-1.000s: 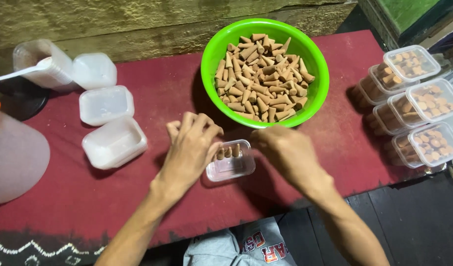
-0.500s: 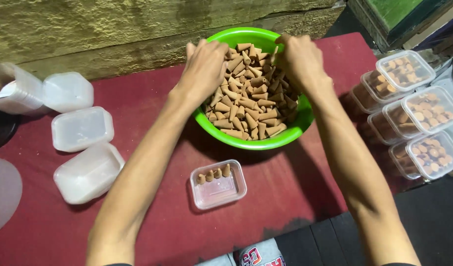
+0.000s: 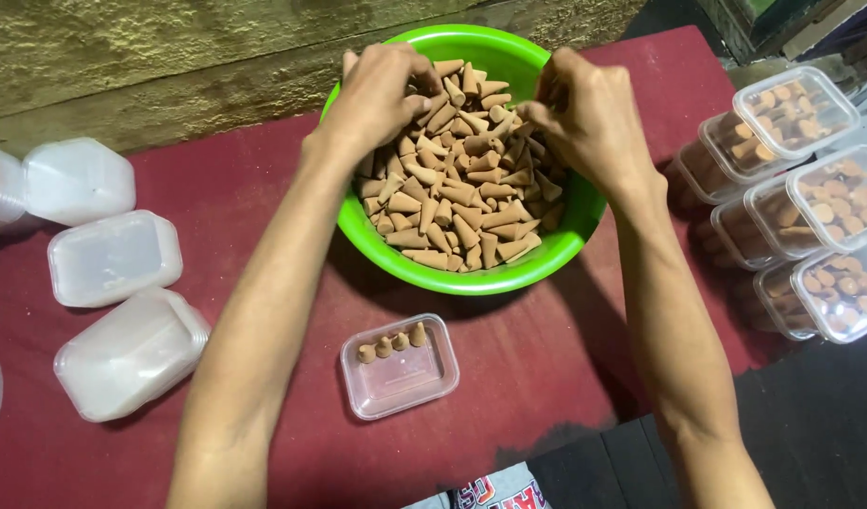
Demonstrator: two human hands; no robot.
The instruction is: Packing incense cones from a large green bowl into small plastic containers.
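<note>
A bright green bowl [image 3: 546,254] heaped with tan incense cones [image 3: 457,198] stands at the back of a dark red table [image 3: 264,198]. My left hand [image 3: 381,94] is curled into the pile at the bowl's far left, fingers closed around cones. At the far right of the pile my right hand [image 3: 589,118] pinches cones with bent fingers. In front of the bowl lies a small clear plastic box [image 3: 405,377] with several cones standing in a row along its back edge.
Empty clear boxes [image 3: 113,259] lie upside down at the table's left. Lidded boxes filled with cones [image 3: 810,207] are stacked at the right edge. A rough wooden wall [image 3: 169,57] runs behind the table.
Both hands left the small box, rose to the green bowl and now dig into the cones. The view has shifted closer to the bowl.
</note>
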